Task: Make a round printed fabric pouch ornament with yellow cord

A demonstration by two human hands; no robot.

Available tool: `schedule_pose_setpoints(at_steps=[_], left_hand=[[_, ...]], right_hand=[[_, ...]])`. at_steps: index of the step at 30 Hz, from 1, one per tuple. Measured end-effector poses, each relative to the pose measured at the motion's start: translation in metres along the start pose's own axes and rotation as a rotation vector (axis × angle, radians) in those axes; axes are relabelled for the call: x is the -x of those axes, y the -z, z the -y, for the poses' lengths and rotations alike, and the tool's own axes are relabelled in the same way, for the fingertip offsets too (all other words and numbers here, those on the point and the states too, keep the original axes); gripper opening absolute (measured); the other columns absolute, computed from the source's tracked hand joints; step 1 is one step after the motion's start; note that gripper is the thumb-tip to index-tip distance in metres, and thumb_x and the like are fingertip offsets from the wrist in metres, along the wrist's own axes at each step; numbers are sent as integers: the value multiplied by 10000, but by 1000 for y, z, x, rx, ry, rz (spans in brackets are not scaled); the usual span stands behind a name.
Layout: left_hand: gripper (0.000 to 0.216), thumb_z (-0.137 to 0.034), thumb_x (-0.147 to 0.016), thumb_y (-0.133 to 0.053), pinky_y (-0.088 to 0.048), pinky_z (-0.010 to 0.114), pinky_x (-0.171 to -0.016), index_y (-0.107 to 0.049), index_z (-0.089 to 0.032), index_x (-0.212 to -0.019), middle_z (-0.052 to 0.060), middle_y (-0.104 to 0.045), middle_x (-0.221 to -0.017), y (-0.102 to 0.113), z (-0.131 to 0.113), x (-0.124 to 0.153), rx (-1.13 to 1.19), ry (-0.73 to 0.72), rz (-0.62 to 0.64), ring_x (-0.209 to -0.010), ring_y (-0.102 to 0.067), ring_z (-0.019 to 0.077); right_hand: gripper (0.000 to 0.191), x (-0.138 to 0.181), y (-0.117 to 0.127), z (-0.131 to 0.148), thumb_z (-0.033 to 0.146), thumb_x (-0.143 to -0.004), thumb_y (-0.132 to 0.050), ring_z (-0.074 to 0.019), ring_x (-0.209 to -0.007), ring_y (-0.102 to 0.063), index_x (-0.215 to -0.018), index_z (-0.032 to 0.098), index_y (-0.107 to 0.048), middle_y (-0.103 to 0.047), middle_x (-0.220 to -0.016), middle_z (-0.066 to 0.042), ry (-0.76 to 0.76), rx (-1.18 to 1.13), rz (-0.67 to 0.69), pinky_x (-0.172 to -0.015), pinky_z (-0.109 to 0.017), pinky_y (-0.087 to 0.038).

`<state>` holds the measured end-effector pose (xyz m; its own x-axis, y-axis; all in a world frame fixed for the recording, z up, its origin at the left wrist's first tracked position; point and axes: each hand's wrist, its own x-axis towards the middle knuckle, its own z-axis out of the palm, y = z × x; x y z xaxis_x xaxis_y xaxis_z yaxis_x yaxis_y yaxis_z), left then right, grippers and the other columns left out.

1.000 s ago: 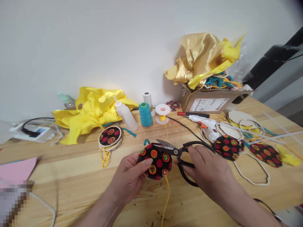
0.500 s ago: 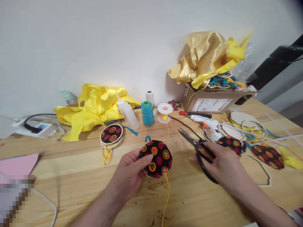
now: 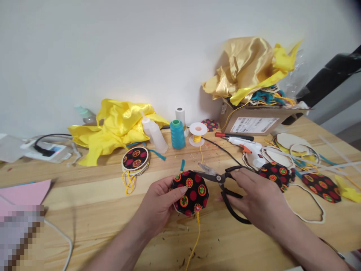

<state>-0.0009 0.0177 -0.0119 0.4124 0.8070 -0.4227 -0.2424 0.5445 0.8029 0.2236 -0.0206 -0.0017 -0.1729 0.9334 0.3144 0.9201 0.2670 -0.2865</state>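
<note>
My left hand (image 3: 158, 205) grips a round pad of black fabric with red and orange flowers (image 3: 192, 191), thumb on its front. A teal loop sticks out of the pad's top and a yellow cord (image 3: 194, 237) hangs from its bottom. My right hand (image 3: 258, 199) is closed on black scissors (image 3: 222, 180). Their blades point left, slightly apart, with the tips at the pad's upper right edge.
On the wooden table (image 3: 93, 210) lie yellow satin cloth (image 3: 115, 128), a glue bottle (image 3: 155, 136), a teal thread cone (image 3: 177, 134), a yellow cord spool (image 3: 197, 133), a glue gun (image 3: 246, 147), a stack of finished pads (image 3: 135, 160), more fabric pieces (image 3: 320, 184) and a cardboard box (image 3: 254, 121) of scraps.
The scissors swung away to the right half a second ago and have come back left to the pad's upper edge. My left hand with the pad stayed nearly still.
</note>
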Motion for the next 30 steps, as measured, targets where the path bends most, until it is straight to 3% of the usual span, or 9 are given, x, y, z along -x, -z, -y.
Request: schedule_pose_setpoints(at_steps=[3,8,11,15,20,23,25,30], left_hand=[[259,-198,-700,-673,-529,288,-486,-672,-104,-941,102,-721,-716,0,-2,0,14,10,-22,-551,-654,191],[268,-168,-722,-638,-539,332,-609,-658,-95,-979,140,-722,-857,0,-7,-1,98,2,-49,-706,-680,239],[263,-154,-703,-648,-539,370,-656,-666,-83,-956,148,-721,-866,0,-8,-2,131,0,-82,-731,-680,257],[286,-131,-672,-667,-536,370,-710,-673,-83,-955,149,-716,-909,0,-8,-3,170,-10,-99,-790,-676,260],[261,-117,-686,-650,-544,337,-609,-668,-77,-943,136,-724,-836,1,-8,-4,170,-29,-99,-709,-678,242],[237,-111,-689,-646,-539,326,-580,-666,-77,-922,129,-722,-815,2,-8,-5,169,-43,-101,-675,-671,225],[234,-107,-691,-643,-538,330,-595,-662,-77,-923,128,-721,-824,2,-7,-5,165,-50,-97,-681,-669,220],[255,-108,-712,-628,-535,335,-614,-642,-83,-966,134,-714,-873,1,-7,-4,147,-48,-52,-725,-668,229]], right_hand=[[297,0,0,-5,427,-736,-598,-207,-739,-620,-893,176,-574,-638,-820,-60,-62,74,-15,-589,-290,-468],[232,3,0,-13,409,-750,-549,-219,-673,-626,-838,196,-582,-645,-816,-68,-217,258,130,-527,-303,-446],[227,7,0,-21,353,-779,-513,-229,-741,-628,-900,174,-582,-638,-881,-99,-214,253,159,-588,-308,-455],[224,12,0,-33,341,-758,-530,-211,-681,-623,-867,159,-602,-644,-836,-90,-188,273,154,-562,-293,-436],[236,12,4,-36,337,-726,-549,-212,-652,-620,-860,157,-620,-655,-815,-91,-226,242,174,-536,-292,-432],[231,9,6,-25,355,-730,-537,-205,-619,-606,-845,166,-604,-649,-756,-72,-319,110,136,-507,-285,-428],[187,7,5,-15,354,-749,-512,-170,-545,-566,-776,179,-574,-612,-645,-31,-409,-103,111,-461,-257,-408],[244,-3,-4,12,404,-726,-575,-108,-503,-471,-686,191,-463,-504,-572,34,-479,-729,273,-436,-210,-376]])
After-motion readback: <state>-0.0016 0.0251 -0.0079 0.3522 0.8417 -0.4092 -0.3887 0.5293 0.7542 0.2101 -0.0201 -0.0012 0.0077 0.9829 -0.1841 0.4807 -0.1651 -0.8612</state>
